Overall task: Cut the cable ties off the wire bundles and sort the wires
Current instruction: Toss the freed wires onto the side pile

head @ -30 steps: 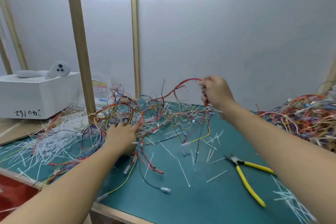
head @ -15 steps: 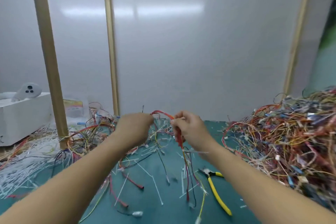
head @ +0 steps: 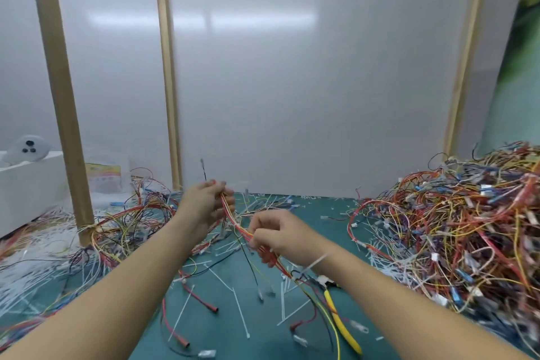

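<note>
I hold a small bundle of red, orange and yellow wires (head: 237, 223) above the green mat. My left hand (head: 206, 204) grips its upper end, fingers curled round it. My right hand (head: 277, 235) pinches the same bundle lower down. The wire tails hang below my right hand toward the mat. A white cable tie (head: 317, 261) sticks out by my right wrist. Yellow-handled cutters (head: 340, 320) lie on the mat under my right forearm. A big tangled heap of wires (head: 455, 231) fills the right side. A looser pile of wires (head: 128, 222) lies at the left.
Cut white cable ties (head: 239, 311) are scattered over the green mat (head: 263, 339), with a thick drift of them (head: 32, 266) at the far left. Wooden posts (head: 58, 96) stand at the back. A white box (head: 29, 184) with a controller on it sits at the left.
My left hand left the left pile and took hold of the bundle's upper end. My right hand slid down the wires. The view swung right, showing the big heap.
</note>
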The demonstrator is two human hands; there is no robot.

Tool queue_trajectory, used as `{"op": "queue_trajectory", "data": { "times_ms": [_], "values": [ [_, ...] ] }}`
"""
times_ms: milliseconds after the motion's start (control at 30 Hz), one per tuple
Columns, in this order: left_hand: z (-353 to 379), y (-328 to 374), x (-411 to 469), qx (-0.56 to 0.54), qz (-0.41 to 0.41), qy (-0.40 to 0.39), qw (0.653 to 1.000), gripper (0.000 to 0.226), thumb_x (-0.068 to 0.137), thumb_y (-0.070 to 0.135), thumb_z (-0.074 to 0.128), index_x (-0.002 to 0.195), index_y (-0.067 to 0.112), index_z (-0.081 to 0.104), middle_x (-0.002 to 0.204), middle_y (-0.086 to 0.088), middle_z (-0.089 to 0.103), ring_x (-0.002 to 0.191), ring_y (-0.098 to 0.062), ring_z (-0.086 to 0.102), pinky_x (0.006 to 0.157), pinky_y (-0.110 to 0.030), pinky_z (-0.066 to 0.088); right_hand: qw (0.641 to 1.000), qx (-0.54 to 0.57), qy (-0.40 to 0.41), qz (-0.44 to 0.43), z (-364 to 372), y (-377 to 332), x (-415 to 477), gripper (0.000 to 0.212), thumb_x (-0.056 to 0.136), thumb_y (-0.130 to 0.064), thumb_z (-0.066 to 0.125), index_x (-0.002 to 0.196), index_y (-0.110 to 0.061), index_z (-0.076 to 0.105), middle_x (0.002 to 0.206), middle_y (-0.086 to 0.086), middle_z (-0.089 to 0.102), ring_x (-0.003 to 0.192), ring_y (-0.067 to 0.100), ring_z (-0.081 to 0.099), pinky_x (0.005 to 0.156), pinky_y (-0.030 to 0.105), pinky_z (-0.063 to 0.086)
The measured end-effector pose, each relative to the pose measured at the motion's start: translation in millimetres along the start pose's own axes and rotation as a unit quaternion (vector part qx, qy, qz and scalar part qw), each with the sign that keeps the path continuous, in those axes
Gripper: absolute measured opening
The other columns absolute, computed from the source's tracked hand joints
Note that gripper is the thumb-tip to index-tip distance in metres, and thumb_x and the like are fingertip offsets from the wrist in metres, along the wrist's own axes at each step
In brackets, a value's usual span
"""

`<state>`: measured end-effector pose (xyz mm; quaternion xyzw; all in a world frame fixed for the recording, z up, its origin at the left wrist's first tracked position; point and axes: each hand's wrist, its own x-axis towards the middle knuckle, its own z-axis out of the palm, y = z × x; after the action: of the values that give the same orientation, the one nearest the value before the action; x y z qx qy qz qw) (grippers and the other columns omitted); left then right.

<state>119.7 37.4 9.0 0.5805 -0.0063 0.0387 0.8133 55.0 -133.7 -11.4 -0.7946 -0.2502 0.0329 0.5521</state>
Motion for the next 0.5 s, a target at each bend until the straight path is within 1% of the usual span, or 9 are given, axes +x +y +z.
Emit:
{"op": "queue_trajectory", "data": {
  "times_ms": [67,133,200,267,300,367,433,467,500],
  "values": [
    [2,13,-6,0.063,0.115,-0.01,0.991,0.011,0.102,0.009,0.051,0.11,0.004,0.057,0.083,-0.013,0.062,0.062,-0.02,0.06,0.049,-0.024,0.055,0.998,0.045,0.024,0.033,-8,1,6,0.021,0.081,-0.026,0.053,0.076,-0.009,0.065,0.066,0.003,0.057,0.056,0.018,0.053,0.055,0.03,0.046],
    [5,19,-16,0.192,0.23,-0.035,0.954,0.013,0.101,0.016,0.054,0.112,0.013,0.061,0.086,-0.01,0.068,0.065,-0.02,0.065,0.056,-0.026,0.057,0.987,0.105,0.107,0.063,-20,0,16,0.036,0.086,-0.042,0.056,0.081,-0.009,0.068,0.073,0.004,0.062,0.06,0.019,0.057,0.058,0.03,0.048],
    [4,13,-31,0.366,0.316,-0.089,0.871,0.015,0.099,0.029,0.059,0.112,0.023,0.064,0.083,0.004,0.07,0.066,-0.013,0.067,0.062,-0.026,0.057,0.973,0.152,0.148,0.094,-29,-1,26,0.047,0.094,-0.053,0.051,0.089,-0.01,0.07,0.083,0.006,0.069,0.068,0.02,0.063,0.068,0.034,0.053],
    [1,-8,-43,0.534,0.376,-0.126,0.747,0.021,0.096,0.043,0.058,0.113,0.03,0.062,0.085,0.016,0.066,0.071,-0.006,0.063,0.064,-0.024,0.05,0.971,0.168,0.129,0.111,-30,-1,35,0.047,0.094,-0.057,0.052,0.086,-0.014,0.071,0.083,0.004,0.07,0.071,0.019,0.066,0.075,0.037,0.055],
    [-2,-18,-47,0.584,0.401,-0.131,0.694,0.023,0.097,0.047,0.055,0.112,0.03,0.061,0.089,0.016,0.064,0.077,-0.007,0.062,0.066,-0.025,0.047,0.976,0.145,0.114,0.118,-26,1,38,0.042,0.093,-0.054,0.056,0.084,-0.015,0.07,0.08,0.004,0.069,0.069,0.016,0.065,0.071,0.033,0.055],
    [-12,-37,-51,0.629,0.428,-0.146,0.632,0.027,0.099,0.05,0.048,0.109,0.027,0.059,0.101,0.012,0.064,0.089,-0.014,0.062,0.072,-0.03,0.047,0.984,0.063,0.088,0.143,-18,8,40,0.027,0.092,-0.038,0.065,0.089,-0.012,0.07,0.076,0.004,0.065,0.064,0.014,0.063,0.058,0.027,0.053],
    [-26,-50,-53,0.625,0.436,-0.169,0.625,0.03,0.101,0.047,0.044,0.115,0.026,0.059,0.108,0.009,0.063,0.094,-0.015,0.062,0.075,-0.03,0.047,0.982,0.014,0.059,0.181,-13,14,41,0.017,0.093,-0.02,0.065,0.094,-0.004,0.07,0.075,0.007,0.065,0.062,0.017,0.061,0.05,0.025,0.052],
    [-33,-55,-54,0.599,0.437,-0.173,0.648,0.033,0.101,0.046,0.044,0.122,0.027,0.06,0.108,0.01,0.062,0.091,-0.014,0.062,0.076,-0.029,0.048,0.979,0.004,0.048,0.196,-13,14,41,0.012,0.093,-0.011,0.061,0.09,-0.003,0.069,0.074,0.008,0.064,0.06,0.017,0.06,0.048,0.024,0.051],
    [-39,-57,-56,0.555,0.426,-0.162,0.696,0.036,0.101,0.045,0.044,0.129,0.029,0.059,0.106,0.012,0.063,0.087,-0.01,0.063,0.076,-0.028,0.05,0.977,-0.01,0.047,0.208,-16,14,41,0.014,0.093,-0.005,0.056,0.086,-0.003,0.068,0.073,0.009,0.064,0.058,0.017,0.06,0.047,0.024,0.05]
  ]
}}
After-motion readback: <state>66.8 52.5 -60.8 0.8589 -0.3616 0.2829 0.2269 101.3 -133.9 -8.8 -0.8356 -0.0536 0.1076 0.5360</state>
